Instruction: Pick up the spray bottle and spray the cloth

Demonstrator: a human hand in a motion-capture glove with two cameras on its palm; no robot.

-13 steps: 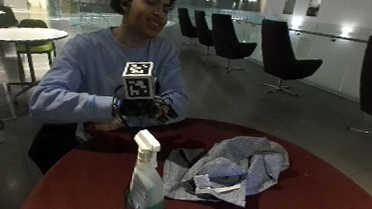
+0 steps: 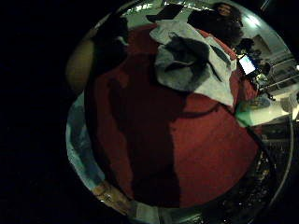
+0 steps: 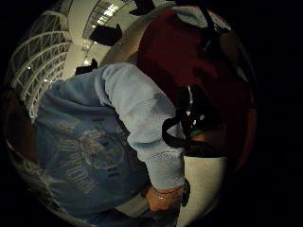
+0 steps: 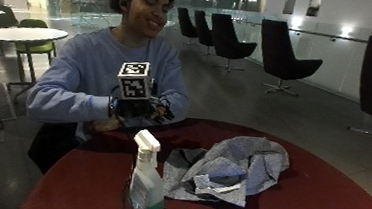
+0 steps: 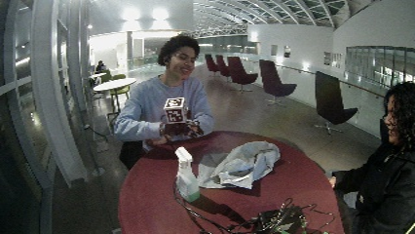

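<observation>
A white spray bottle (image 4: pixel 145 186) with green liquid stands upright near the front left of the round red table (image 4: pixel 312 194). Right of it, a crumpled grey cloth (image 4: pixel 234 168) lies in the table's middle. My gloved right hand (image 4: pixel 142 108) hovers above the table's far edge, in front of the person's chest. Its fingers hang relaxed and hold nothing. It is well behind the bottle and touches neither thing. The wide outside view shows the same layout: bottle (image 5: pixel 187 178), cloth (image 5: pixel 240 163), hand (image 5: pixel 176 129). The little finger side palm view looks down on the cloth (image 2: pixel 191 60) and the table (image 2: pixel 196 149).
The bare left hand (image 4: pixel 107 124) rests at the table's far edge below the glove. Tangled cables (image 5: pixel 272 222) lie at the table's front. Black chairs (image 4: pixel 283 57) and a white table (image 4: pixel 18 33) stand well behind the person.
</observation>
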